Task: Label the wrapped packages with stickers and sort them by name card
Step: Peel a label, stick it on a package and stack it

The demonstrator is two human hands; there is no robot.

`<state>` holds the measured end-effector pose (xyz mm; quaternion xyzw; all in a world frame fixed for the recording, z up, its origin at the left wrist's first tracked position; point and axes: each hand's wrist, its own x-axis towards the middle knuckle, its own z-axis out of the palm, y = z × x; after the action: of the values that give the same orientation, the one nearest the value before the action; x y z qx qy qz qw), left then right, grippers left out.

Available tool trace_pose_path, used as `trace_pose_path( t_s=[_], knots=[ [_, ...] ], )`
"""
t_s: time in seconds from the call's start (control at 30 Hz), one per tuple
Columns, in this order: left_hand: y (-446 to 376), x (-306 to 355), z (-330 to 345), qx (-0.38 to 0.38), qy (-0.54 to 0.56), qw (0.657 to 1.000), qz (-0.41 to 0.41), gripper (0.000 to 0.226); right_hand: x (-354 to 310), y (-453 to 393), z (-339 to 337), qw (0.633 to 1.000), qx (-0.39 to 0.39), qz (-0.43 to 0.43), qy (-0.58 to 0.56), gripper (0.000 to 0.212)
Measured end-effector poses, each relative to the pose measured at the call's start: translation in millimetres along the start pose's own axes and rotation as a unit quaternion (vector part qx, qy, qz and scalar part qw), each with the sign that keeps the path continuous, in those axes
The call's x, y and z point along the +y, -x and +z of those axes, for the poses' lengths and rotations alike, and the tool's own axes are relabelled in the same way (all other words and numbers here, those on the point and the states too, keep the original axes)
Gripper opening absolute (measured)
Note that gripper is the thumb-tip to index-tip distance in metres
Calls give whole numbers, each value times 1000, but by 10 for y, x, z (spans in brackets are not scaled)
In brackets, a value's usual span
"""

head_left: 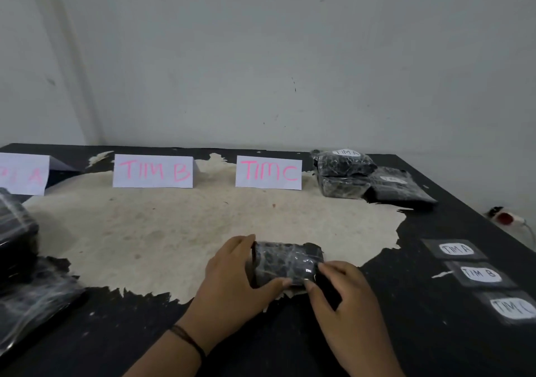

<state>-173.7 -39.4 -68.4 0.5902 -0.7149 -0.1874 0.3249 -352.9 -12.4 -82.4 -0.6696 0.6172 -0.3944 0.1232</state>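
On the table (435,347), both the left hand (232,284) and right hand (345,292) grip one wrapped package (287,262); three name cards (152,171) stand behind.

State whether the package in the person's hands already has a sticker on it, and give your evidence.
No sticker shows. The package held by the left hand and right hand shows only black wrap; its underside is hidden.

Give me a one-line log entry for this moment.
step: labelling | both hands grip wrapped package | left hand | right hand | stickers untouched
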Motion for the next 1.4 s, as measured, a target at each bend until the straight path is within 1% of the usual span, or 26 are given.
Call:
trace_pose_path(
  t_s=[0.07, 0.1, 0.23, 0.43, 0.77, 1.07, 1.23, 1.4],
  knots=[
    [0, -45, 24, -4, -14, 1000, -16, 93, -6, 18, 10, 1000, -3, -11, 20, 39],
    [-1, -61, 33, -4, -17, 1000, -12, 95, -10, 24, 13, 1000, -3, -16, 25, 40],
    [5, -84, 63, 2, -47, 999, 26, 90, -50, 43, 1, 999, -9, -28, 41, 43],
    [2, -88, 82, 14, -52, 998, 26, 86, -81, 48, -22, 998, -22, -20, 47, 47],
    [14, -63, 69, 14, -52, 997, 47, 90, -58, 68, -16, 999, -11, -12, 30, 47],
    [27, -11, 70, -5, -77, 997, 26, 88, -37, 69, -11, 1000, -12, 1, 17, 46],
    [8, 28, 65, -2, -68, 997, 26, 89, -29, 46, -16, 1000, -12, 12, 9, 46],
    [-20, 84, 40, -14, -60, 998, 34, 99, -9, 27, -82, 998, -39, 44, -15, 51]
  ],
)
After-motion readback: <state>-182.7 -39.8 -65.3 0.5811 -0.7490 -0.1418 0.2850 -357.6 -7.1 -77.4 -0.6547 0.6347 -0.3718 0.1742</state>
